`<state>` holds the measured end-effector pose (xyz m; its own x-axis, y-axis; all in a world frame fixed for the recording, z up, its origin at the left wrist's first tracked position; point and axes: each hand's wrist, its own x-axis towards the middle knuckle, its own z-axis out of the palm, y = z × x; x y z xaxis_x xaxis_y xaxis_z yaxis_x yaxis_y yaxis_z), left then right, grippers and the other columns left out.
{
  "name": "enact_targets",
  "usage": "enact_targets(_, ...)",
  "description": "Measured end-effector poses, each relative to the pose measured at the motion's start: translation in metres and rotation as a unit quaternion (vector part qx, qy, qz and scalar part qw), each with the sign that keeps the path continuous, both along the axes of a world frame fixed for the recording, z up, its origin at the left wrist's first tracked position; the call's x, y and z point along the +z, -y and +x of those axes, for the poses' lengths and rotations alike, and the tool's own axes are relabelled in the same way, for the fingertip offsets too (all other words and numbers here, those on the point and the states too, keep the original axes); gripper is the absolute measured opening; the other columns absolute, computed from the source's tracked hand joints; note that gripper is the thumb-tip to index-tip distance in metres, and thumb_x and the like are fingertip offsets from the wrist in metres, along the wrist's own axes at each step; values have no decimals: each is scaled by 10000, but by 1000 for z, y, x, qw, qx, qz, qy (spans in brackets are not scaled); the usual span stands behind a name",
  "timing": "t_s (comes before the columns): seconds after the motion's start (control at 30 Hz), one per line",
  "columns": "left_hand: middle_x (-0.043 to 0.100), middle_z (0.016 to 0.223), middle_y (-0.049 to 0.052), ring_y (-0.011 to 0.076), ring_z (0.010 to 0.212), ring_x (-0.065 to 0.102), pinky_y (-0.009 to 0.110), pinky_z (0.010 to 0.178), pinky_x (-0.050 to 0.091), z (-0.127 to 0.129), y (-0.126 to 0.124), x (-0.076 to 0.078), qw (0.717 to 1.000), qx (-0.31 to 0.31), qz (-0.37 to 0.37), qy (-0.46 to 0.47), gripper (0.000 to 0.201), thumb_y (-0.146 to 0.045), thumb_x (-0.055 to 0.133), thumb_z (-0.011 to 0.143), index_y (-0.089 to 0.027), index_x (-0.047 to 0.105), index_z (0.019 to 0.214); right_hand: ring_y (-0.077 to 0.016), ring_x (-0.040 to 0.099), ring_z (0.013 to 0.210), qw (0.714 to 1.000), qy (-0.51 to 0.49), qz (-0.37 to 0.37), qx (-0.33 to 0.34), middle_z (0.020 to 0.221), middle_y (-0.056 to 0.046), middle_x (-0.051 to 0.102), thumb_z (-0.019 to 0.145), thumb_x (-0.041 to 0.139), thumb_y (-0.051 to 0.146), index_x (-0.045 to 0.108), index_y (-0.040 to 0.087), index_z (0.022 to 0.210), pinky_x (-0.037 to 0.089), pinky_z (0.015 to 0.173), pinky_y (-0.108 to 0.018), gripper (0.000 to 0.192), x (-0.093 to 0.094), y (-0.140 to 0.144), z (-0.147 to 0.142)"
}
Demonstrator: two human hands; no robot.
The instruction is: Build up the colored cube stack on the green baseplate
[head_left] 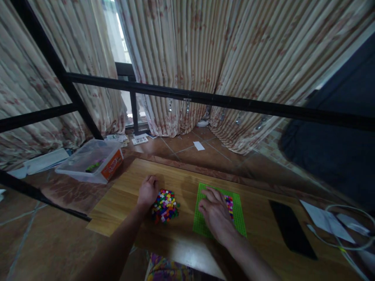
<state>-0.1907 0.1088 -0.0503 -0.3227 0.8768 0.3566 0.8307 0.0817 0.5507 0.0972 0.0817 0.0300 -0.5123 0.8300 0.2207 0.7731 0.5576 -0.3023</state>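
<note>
Head view, left hand: the left hand point(148, 191) is seen curled loosely at the left edge of a heap of small multicoloured plastic cube blocks point(165, 205); whether a block is pinched cannot be told.
Head view, right hand: the right hand point(216, 214) is laid flat, fingers spread and nothing gripped, on a green studded plastic baseplate point(238, 220).
Placed blocks: a small patch of coloured blocks point(229, 205) is seen on the baseplate, just beside the right fingers.
Handling: the blocks are judged light, hard and smooth, easily scattered; each is best pinched by two opposite sides. The baseplate is judged thin and stiff.
Surface: a light wooden tabletop point(181, 179) bears both; a flat black slab point(291, 228) and white papers point(325, 220) lie well apart to the right.
Room: a brown tiled floor point(205, 150), a clear plastic storage box point(92, 160), patterned pleated curtains point(222, 50) and a black metal rail point(205, 99) are visible.
</note>
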Motion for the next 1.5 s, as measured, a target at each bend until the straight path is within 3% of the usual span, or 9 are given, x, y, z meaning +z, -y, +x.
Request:
enact_targets(0.13,646,962,104,236,933,613,353,873,503,0,-2,3,1000,0,-17,-14,213,-198,425,836,-181,635,866,-274,512,1207,969,-216,0,-124,1242,-74,626,894,569,346,730,259,821,405,1020,-483,196,-11,12,50)
enact_targets(0.2,649,974,107,240,939,615,353,863,505,0,-3,4,999,6,-28,-19,227,-205,420,834,-178,641,873,-284,554,1147,928,-306,-20,-211,1197,-89,645,839,631,442,739,249,831,410,1003,-491,221,-24,10,78)
enact_targets(0.3,653,980,111,247,936,617,361,847,509,0,-4,3,999,10,-34,-27,239,-220,416,831,-175,646,878,-269,631,989,861,-426,-78,-267,1023,-91,704,748,701,489,741,218,773,469,905,-442,275,-42,2,104)
enact_targets(0.37,654,978,110,248,935,617,364,846,509,-1,-4,1,999,8,-28,-32,239,-229,416,831,-176,645,874,-244,650,876,837,-461,-116,-271,898,-67,724,705,733,483,747,219,747,491,830,-399,268,-48,-4,108)
enact_targets(0.5,657,979,103,243,933,618,356,842,509,-3,-5,-1,999,5,-18,-35,233,-239,420,833,-182,642,871,-217,651,772,822,-483,-176,-244,773,-36,741,668,760,456,763,232,736,498,771,-360,235,-47,-9,99)
enact_targets(0.83,658,972,100,234,908,624,347,811,511,-4,-7,-3,999,13,-15,-40,226,-245,431,832,-178,643,869,-202,638,755,832,-470,-191,-225,751,-33,736,678,751,456,751,222,712,489,747,-324,237,-43,-13,99)
enact_targets(1.13,655,962,103,246,909,621,359,807,510,-5,-7,-4,999,3,-4,-44,222,-249,429,832,-177,637,856,-190,624,722,810,-493,-223,-228,719,-19,721,605,811,467,746,224,690,482,727,-320,265,-50,-16,102)
enact_targets(1.3,657,971,101,241,918,624,353,816,509,-3,-5,-2,999,4,-3,-41,219,-233,427,831,-178,637,860,-152,593,647,761,-529,-284,-244,677,2,694,537,866,434,734,219,675,471,653,-286,288,-52,-18,103)
enact_targets(1.5,650,973,98,240,918,621,352,816,508,-1,-5,1,999,5,-14,-38,219,-227,424,826,-184,636,861,-139,614,655,664,-600,-364,-258,678,15,684,494,897,394,711,204,643,504,635,-264,305,-43,-13,95)
